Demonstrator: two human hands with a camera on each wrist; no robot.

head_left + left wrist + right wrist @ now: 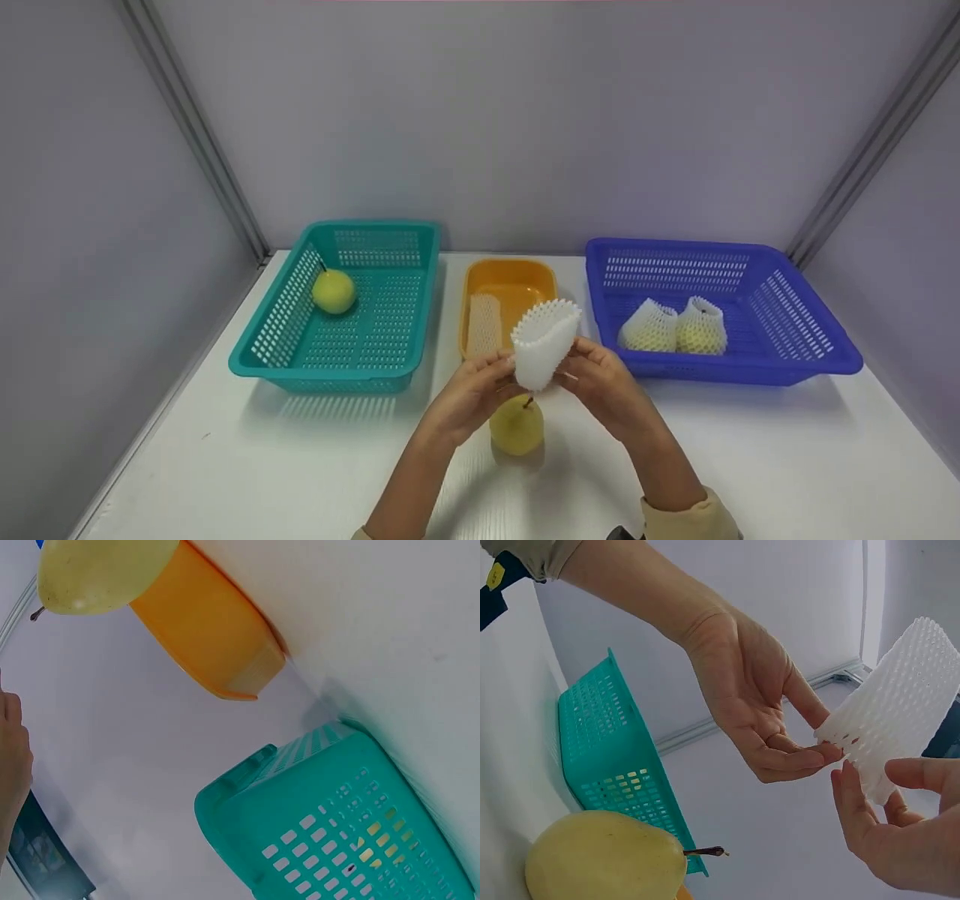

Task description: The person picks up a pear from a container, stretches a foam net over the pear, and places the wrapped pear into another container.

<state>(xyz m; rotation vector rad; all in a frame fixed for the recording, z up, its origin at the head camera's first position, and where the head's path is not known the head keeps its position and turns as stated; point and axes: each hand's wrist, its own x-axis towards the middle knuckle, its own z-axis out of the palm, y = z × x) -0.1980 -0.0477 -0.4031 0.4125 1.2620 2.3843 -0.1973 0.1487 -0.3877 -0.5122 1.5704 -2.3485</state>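
A white foam net sleeve point(546, 345) is held up by both hands, its wide opening facing up. My left hand point(476, 394) pinches its lower left edge. On the other side, my right hand point(604, 386) grips the sleeve between thumb and fingers, as the right wrist view also shows. Beneath the hands a yellow pear point(517, 429) stands upright on the table, stem up, touched by neither hand. The same pear point(604, 859) appears large in the right wrist view. At the left wrist view's edge, part of a hand point(11, 754) shows.
A teal basket point(431, 300) at left contains one pear point(334, 291). Behind the hands, an orange tray point(525, 268) holds flat foam netting point(485, 322). Two pears in foam sleeves point(649, 326) sit in the blue basket point(795, 367) at right. Walls enclose the white table point(300, 480).
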